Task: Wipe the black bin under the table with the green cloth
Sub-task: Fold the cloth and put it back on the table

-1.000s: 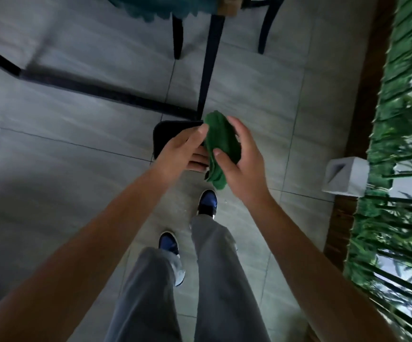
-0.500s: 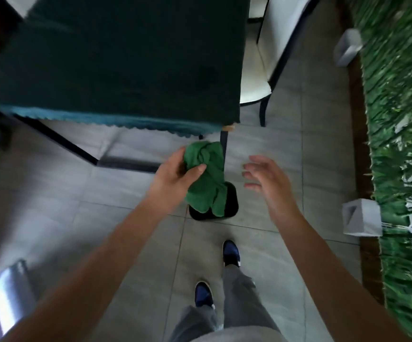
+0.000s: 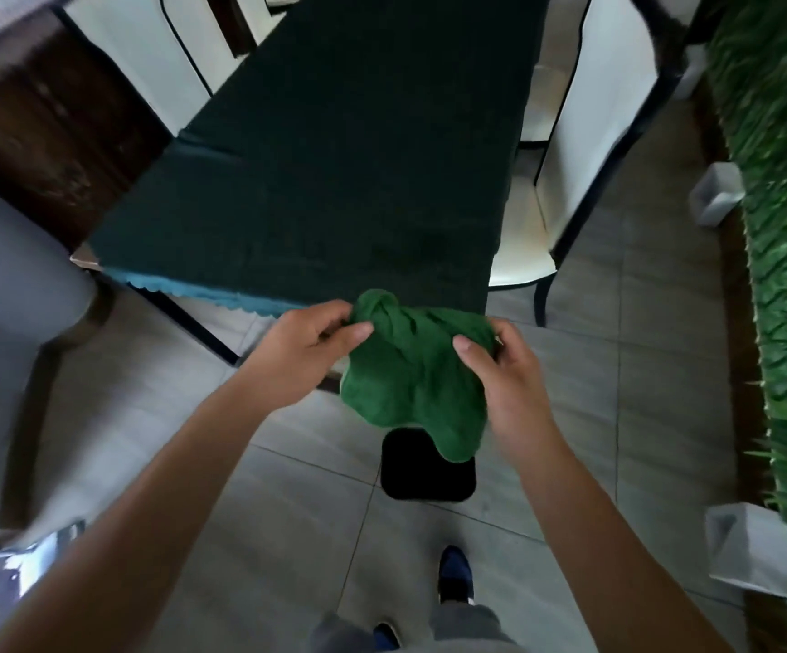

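Head view: left hand (image 3: pixel 307 351) and right hand (image 3: pixel 507 374) both grip bunched green cloth (image 3: pixel 410 374), held in air above black bin (image 3: pixel 422 473). Bin on floor before counter (image 3: pixel 335 157); interior dark, contents indiscernible.

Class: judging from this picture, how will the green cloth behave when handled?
Probably floppy: the green cloth sags and bunches between the left hand and right hand. Likely light, since pinching fingers hold it. Its fuzzy surface looks unlikely to slip.

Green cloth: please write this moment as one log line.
green cloth | held by left hand and right hand | above black bin, apart | wiping not begun
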